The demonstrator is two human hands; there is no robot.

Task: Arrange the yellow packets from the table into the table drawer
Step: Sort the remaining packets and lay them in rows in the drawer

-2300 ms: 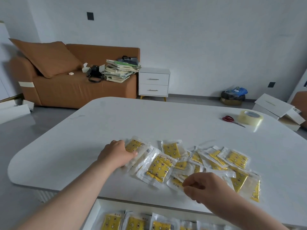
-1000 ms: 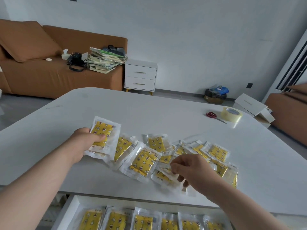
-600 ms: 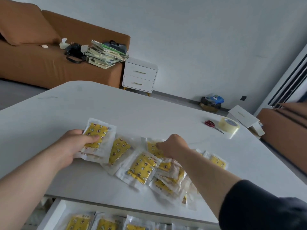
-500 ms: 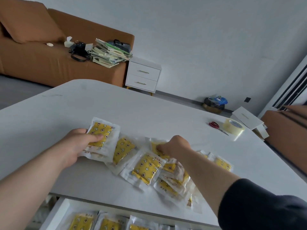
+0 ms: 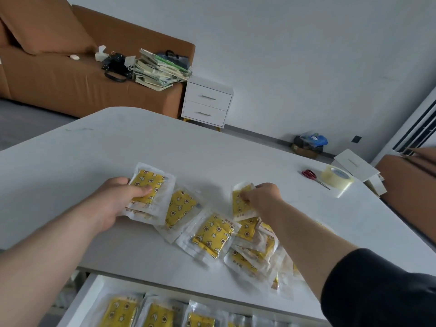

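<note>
Packets (image 5: 212,234): yellow, in clear wrappers, spread on the table (image 5: 165,147) along its near edge, from about the middle toward the right. Many overlap. The heap (image 5: 257,253) under the right forearm is the densest part and comes close to the near edge.

Left hand (image 5: 111,204): grasping a small stack (image 5: 151,185) of packets at the left end of the spread, thumb on the top one, fingers beneath. Cannot tell whether the stack is lifted or rests on the table.

Right hand (image 5: 262,197): fingers curled, pinching a single packet (image 5: 238,206) at the far side of the spread. Its lower end meets the heap. The right arm wears a dark sleeve (image 5: 377,291).

Between the hands, a loose one (image 5: 179,207) lies just beside the stack and partly under it.

Drawer (image 5: 82,300): open below the table's near edge. A row (image 5: 158,315) of packets lies inside, side by side. The right part of the drawer is hidden by the arm.

Table, near its right edge: red-handled scissors (image 5: 310,174) just beside a roll of clear tape (image 5: 337,178), well apart from the packets.

Beyond the far edge: brown sofa (image 5: 59,81) carrying a cushion (image 5: 44,24), a black bag (image 5: 115,67) and a pile of books (image 5: 160,69). A white nightstand (image 5: 207,102) stands just beside the sofa's right end, against the wall. Flat white boxes (image 5: 354,164) lie on the floor past the table's right edge.
</note>
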